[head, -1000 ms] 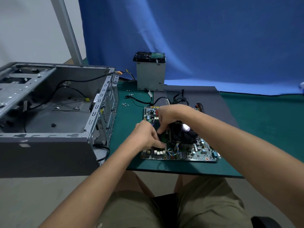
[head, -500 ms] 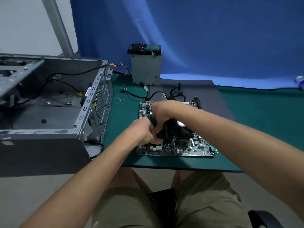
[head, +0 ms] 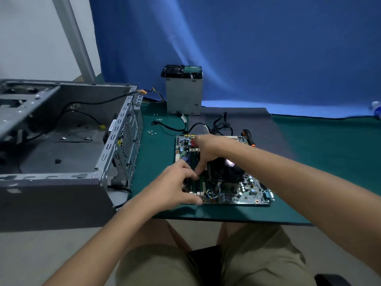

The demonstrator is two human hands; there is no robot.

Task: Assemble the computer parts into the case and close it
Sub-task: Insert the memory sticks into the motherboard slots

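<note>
A green motherboard with a black CPU cooler lies on the green mat near the table's front edge. Both my hands are over its memory slots, left of the cooler. My left hand rests on the slots' near end, fingers spread, thumb at the board's front edge. My right hand reaches in from the right, its thumb pressing down on the slots and its index finger stretched toward the far end. A thin memory module stands in a slot, mostly hidden by my fingers. The open grey case lies at left.
A grey drive cage stands at the back of the mat. Loose screws and black cables lie behind the board. An orange-handled screwdriver rests on a grey panel at right. My knees are below the table edge.
My left hand has let go of the module's near end and spread its fingers over the slots. My right hand now presses down with its thumb. The camera moved slightly.
</note>
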